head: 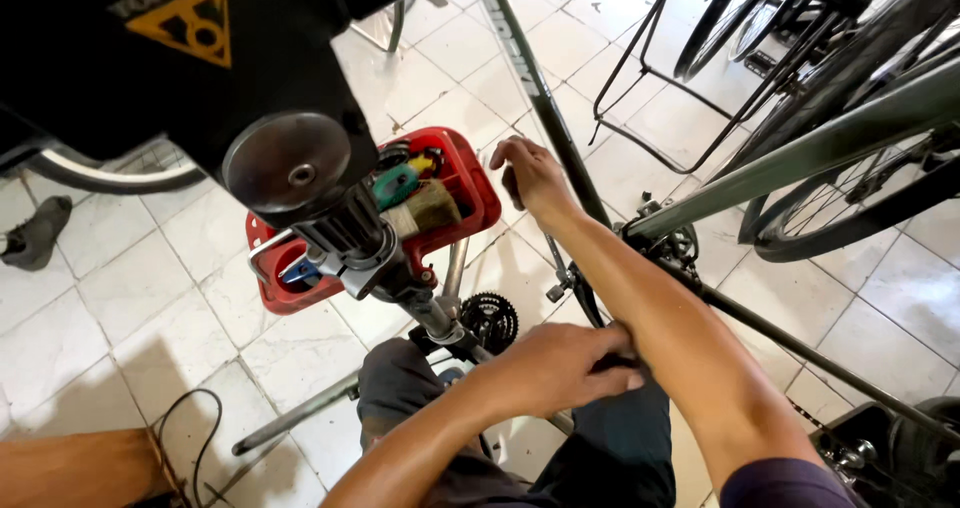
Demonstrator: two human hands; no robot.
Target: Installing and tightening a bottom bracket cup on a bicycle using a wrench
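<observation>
**Inspector:** Labels first.

**Assistant:** One yellow triangular emblem (190, 23) on the black repair-stand head (150, 58), upper left. A strip of pale lettering runs along the dark frame tube (530, 78); wording not recorded.

**Inspector:** Right hand?

**Assistant:** The right hand (535, 173) reaches forward, fingers curled around a small dark object beside the frame tube. The object is mostly hidden; I cannot tell what it is. It lies under the fingertips, just right of the red plastic tool tray (480, 193).

**Inspector:** Left hand?

**Assistant:** The left hand (560, 363) rests on the right forearm, fingers closed on something dark and thin at the fingertips; identity unclear.

**Inspector:** Materials?

**Assistant:** The tray holds a green-handled tool (395, 185) and a bristly brush (430, 208). The toothed metal chainring (490, 318) sits below it. The floor (120, 308) is pale square tile, matt and scuffed. A spoked wheel (850, 188) with rubber tyre stands right.
</observation>
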